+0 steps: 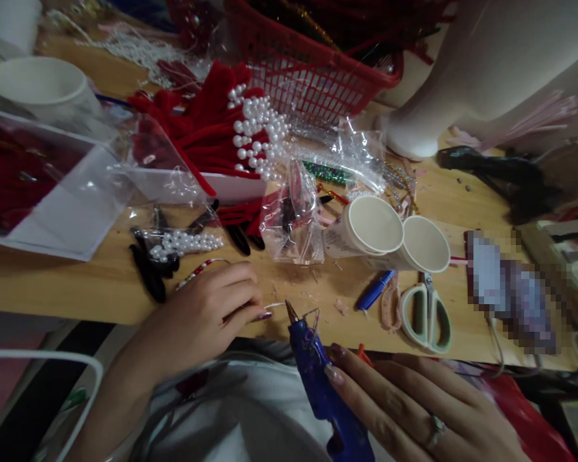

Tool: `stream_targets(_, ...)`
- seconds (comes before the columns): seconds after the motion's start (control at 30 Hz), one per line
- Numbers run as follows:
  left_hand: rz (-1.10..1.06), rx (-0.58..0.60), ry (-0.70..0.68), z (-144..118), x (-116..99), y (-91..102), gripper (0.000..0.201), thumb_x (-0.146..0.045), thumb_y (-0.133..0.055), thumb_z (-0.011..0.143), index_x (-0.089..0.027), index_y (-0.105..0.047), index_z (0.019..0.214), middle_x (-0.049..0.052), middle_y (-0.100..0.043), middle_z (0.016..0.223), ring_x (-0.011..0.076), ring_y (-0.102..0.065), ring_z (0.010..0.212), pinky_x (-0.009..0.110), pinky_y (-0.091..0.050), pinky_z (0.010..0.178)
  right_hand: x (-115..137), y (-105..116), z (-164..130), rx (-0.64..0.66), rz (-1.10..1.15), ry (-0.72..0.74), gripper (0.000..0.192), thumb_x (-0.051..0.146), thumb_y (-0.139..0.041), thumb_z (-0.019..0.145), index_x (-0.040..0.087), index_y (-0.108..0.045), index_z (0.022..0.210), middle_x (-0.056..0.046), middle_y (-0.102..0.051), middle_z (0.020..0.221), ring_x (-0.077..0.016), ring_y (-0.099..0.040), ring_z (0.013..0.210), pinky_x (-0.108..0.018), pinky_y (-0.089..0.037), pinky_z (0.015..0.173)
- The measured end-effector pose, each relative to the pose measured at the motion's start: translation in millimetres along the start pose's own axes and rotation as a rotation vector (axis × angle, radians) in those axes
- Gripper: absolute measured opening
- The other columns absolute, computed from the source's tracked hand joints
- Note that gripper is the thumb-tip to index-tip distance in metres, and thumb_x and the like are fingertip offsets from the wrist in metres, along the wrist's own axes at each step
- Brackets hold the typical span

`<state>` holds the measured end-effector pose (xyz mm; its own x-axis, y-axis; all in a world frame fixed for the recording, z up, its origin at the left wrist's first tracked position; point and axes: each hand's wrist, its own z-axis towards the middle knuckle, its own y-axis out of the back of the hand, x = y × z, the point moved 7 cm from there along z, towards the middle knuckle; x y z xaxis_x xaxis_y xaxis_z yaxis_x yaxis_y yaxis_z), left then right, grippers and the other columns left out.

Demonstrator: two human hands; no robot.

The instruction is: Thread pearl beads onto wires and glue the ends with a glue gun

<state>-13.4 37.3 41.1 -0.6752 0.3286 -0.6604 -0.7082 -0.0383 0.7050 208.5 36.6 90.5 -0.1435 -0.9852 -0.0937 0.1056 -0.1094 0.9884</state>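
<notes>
Wooden tabletop (pixel 101 289) strewn with craft supplies beyond both hands. Right hand (pixel 409 410) wrapped around blue glue gun (pixel 320 385), nozzle aimed leftward. Left hand (pixel 207 314) pinching thin wire piece (pixel 273 307) just beside nozzle. Gluing seemingly underway, unfinished; scissors (pixel 426 314) farther right.

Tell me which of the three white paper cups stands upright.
The paper cup at the table's far left stands upright, mouth up. The two cups beside the scissors, one and the other, lie tipped on their sides, mouths facing the camera.
</notes>
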Motion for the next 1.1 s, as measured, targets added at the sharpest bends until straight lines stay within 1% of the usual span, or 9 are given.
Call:
stream_targets(0.07,-0.021,-0.008,0.004,0.7,0.1,0.7,0.021,-0.009,-0.061,0.102,-0.017,-0.063,0.082,-0.001,-0.063,0.086,0.0145,-0.062,0.082,0.027,-0.045,0.077,3.3,-1.7,3.2,-0.022,0.045,0.032,0.05,0.008,-0.028,0.109,0.014,-0.068,0.14,-0.01,-0.074,0.139,-0.0208,-0.074,0.098,-0.035,-0.059,0.084)
stream_targets(0.17,-0.018,-0.003,-0.012,1.6,-1.0,0.8,0.021,-0.008,-0.061,0.101,-0.017,-0.063,0.082,0.0,-0.064,0.086,0.0144,-0.062,0.083,0.027,-0.045,0.08,4.2,-4.5,5.0,-0.011,0.064,0.044,0.052,0.005,-0.026,0.108,0.01,-0.068,0.138,-0.01,-0.076,0.137,-0.0217,-0.074,0.1,-0.036,-0.058,0.085)
stream_targets(0.37,0.001,0.005,-0.018,-0.1,-0.9,2.4,0.025,-0.011,-0.057,0.103,-0.016,-0.065,0.08,0.001,-0.065,0.084,0.0158,-0.063,0.082,0.028,-0.046,0.078,0.3,-2.0,1.9,0.028,0.059,0.041,0.051,0.004,-0.028,0.108,0.01,-0.067,0.138,-0.012,-0.076,0.135,-0.0221,-0.073,0.102,-0.037,-0.058,0.087)
stream_targets(0.47,0.008,0.011,-0.007,-0.9,0.4,1.8,0.026,-0.013,-0.055,0.104,-0.016,-0.065,0.08,0.002,-0.066,0.086,0.017,-0.064,0.082,0.03,-0.047,0.077,-1.8,-1.4,1.1,0.024,0.062,0.042,0.05,0.005,-0.027,0.109,0.008,-0.067,0.138,-0.013,-0.075,0.137,-0.0224,-0.073,0.102,-0.038,-0.058,0.087)
stream_targets(0.57,0.01,0.024,0.0,-0.5,0.9,0.3,0.025,-0.013,-0.057,0.103,-0.016,-0.065,0.08,0.002,-0.066,0.085,0.0181,-0.064,0.083,0.031,-0.047,0.077,-1.6,-2.0,0.8,-0.004,0.05,0.02,0.05,0.006,-0.028,0.109,0.011,-0.067,0.14,-0.011,-0.074,0.14,-0.0221,-0.073,0.099,-0.038,-0.058,0.086)
stream_targets(0.67,-0.003,0.026,-0.001,-0.7,0.6,0.7,0.023,-0.011,-0.058,0.102,-0.015,-0.066,0.08,0.002,-0.065,0.085,0.0175,-0.063,0.082,0.031,-0.047,0.077,1.9,-3.0,1.2,-0.025,0.051,0.023,0.048,0.008,-0.032,0.108,0.012,-0.067,0.141,-0.011,-0.071,0.144,-0.0222,-0.074,0.098,-0.038,-0.059,0.081)
stream_targets(0.77,-0.01,0.015,0.001,-1.2,0.6,2.9,0.024,-0.011,-0.059,0.102,-0.015,-0.066,0.079,0.002,-0.066,0.085,0.0171,-0.064,0.082,0.03,-0.048,0.077,3.4,-5.3,1.9,0.001,0.064,0.037,0.048,0.007,-0.032,0.108,0.009,-0.066,0.142,-0.014,-0.073,0.141,-0.0228,-0.073,0.098,-0.038,-0.059,0.081)
stream_targets(0.93,-0.017,0.035,0.002,1.4,0.4,2.9,0.025,-0.011,-0.058,0.102,-0.014,-0.067,0.078,0.002,-0.066,0.084,0.0168,-0.064,0.081,0.029,-0.048,0.075,-0.4,-3.5,2.2,0.017,0.056,0.029,0.049,0.003,-0.03,0.108,0.01,-0.067,0.14,-0.011,-0.075,0.138,-0.0229,-0.072,0.1,-0.039,-0.057,0.085)
stream_targets(1.1,-0.014,0.035,0.004,2.7,0.1,2.3,0.026,-0.012,-0.058,0.103,-0.014,-0.067,0.079,0.002,-0.065,0.084,0.0164,-0.063,0.08,0.029,-0.047,0.075,1.9,-2.5,3.5,-0.015,0.081,0.032,0.05,0.008,-0.028,0.11,0.011,-0.066,0.142,-0.011,-0.072,0.144,-0.0216,-0.074,0.1,-0.037,-0.059,0.081)
